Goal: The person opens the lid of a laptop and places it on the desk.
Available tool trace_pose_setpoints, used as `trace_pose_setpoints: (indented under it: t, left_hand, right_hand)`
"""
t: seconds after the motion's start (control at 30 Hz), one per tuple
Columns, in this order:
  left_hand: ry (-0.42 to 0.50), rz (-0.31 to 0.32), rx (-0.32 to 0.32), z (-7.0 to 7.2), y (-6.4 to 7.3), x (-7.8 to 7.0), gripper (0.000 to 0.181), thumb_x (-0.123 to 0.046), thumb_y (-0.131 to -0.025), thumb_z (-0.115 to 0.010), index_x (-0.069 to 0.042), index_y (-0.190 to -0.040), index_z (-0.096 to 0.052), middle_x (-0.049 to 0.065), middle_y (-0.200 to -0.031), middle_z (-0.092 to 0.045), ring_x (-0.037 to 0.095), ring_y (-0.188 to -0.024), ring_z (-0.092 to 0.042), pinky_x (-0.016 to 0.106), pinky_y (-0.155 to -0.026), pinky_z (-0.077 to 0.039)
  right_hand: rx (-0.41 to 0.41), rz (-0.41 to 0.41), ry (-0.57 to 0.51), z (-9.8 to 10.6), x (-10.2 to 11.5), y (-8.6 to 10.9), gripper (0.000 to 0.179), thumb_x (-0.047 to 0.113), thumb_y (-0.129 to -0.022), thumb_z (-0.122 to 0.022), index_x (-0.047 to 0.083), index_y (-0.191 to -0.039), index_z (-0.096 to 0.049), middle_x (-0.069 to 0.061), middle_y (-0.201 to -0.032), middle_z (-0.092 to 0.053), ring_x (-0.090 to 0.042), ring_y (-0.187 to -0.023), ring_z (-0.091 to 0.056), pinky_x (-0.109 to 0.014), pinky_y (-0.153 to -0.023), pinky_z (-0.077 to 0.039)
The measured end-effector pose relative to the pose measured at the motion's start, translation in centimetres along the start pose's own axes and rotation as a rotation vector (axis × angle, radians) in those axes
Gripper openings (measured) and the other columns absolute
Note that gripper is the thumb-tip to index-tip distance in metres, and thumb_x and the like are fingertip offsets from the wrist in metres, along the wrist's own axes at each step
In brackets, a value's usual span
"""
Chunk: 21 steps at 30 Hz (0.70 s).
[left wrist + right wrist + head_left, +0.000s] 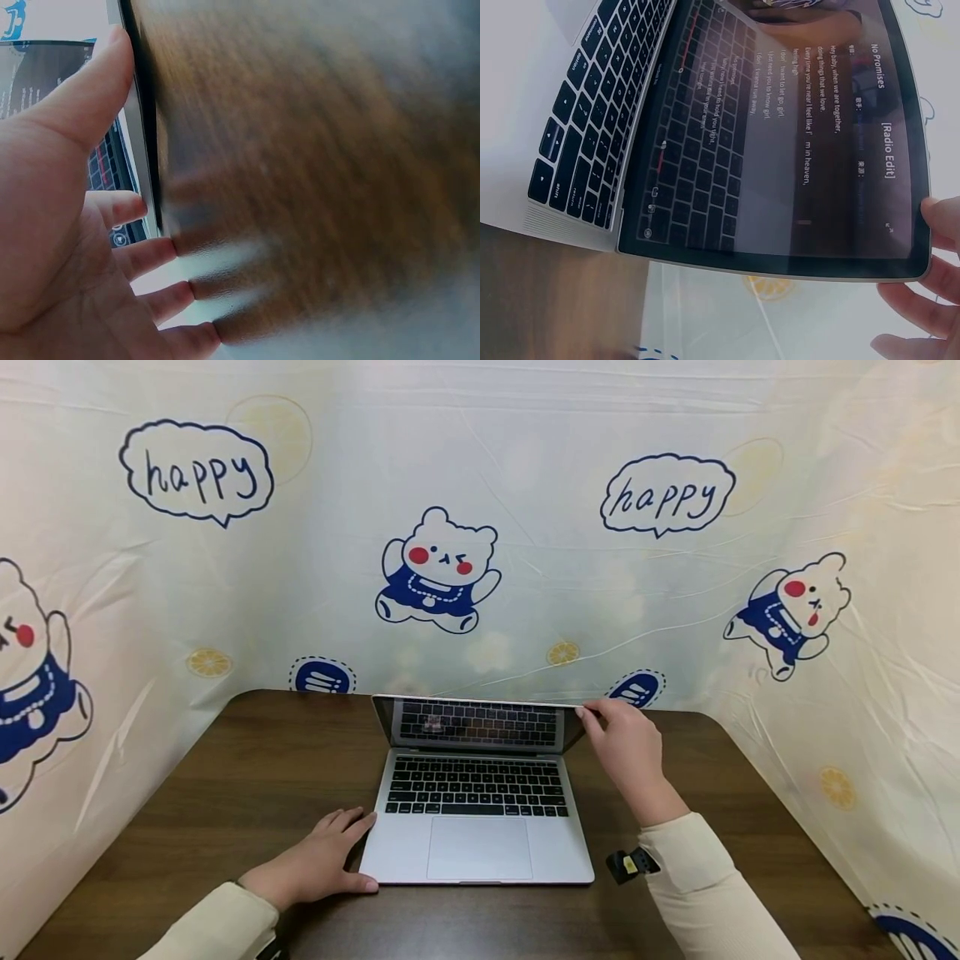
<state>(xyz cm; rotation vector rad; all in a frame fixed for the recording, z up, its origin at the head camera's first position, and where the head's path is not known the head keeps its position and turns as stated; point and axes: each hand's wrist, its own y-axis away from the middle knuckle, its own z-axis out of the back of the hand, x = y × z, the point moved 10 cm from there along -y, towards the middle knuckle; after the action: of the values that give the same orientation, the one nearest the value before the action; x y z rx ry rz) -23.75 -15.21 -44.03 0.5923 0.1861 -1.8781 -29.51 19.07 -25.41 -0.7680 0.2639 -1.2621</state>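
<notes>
Head view: laptop [480, 864] sits mid-table, front edge toward me, lid [480, 724] raised off the base. Keyboard [477, 787] and trackpad [478, 843] in full view, keys mirrored in the dark screen. My left hand [311, 864] is at its front left corner: thumb by the front edge, fingers loosely extended to the left side, touching, no grip. My right hand [626, 752] has the lid's top right corner pinched, thumb and fingers nearly together with just the lid between. Dark wood table [180, 802] under everything; printed backdrop [540, 427] behind, bears and "happy" bubbles. Cream sleeves [712, 885] on both arms, small black device [632, 865] at the right cuff.

Left wrist view: thumb lies at the laptop's edge, other fingers spread apart, fairly straight. Index tip is next to the side edge; the other tips reach the table. Wood is blurred here.

Right wrist view: screen is lit, lyrics up, "No Promises [Radio Edit]", keyboard reflected over part of it. One fingertip on the corner's rim, the rest bent around past the edge. Exact contact behind the lid: can't tell.
</notes>
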Motion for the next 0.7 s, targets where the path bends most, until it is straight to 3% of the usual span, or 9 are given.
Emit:
trace_pose_setpoints:
  t: [0.7]
  left_hand:
    - [-0.020, 0.001, -0.007, -0.03, -0.02, 0.03, 0.096, -0.054, -0.072, -0.078, 0.002, -0.142, -0.042, 0.030, -0.145, -0.035, 0.056, -0.133, -0.026, 0.066, -0.100, -0.031]
  right_hand:
    - [-0.010, -0.032, -0.030, -0.45, -0.35, -0.99, 0.020, 0.025, -0.091, -0.068, 0.008, -0.100, -0.074, -0.011, -0.097, -0.073, -0.029, -0.084, -0.069, -0.045, -0.063, -0.054]
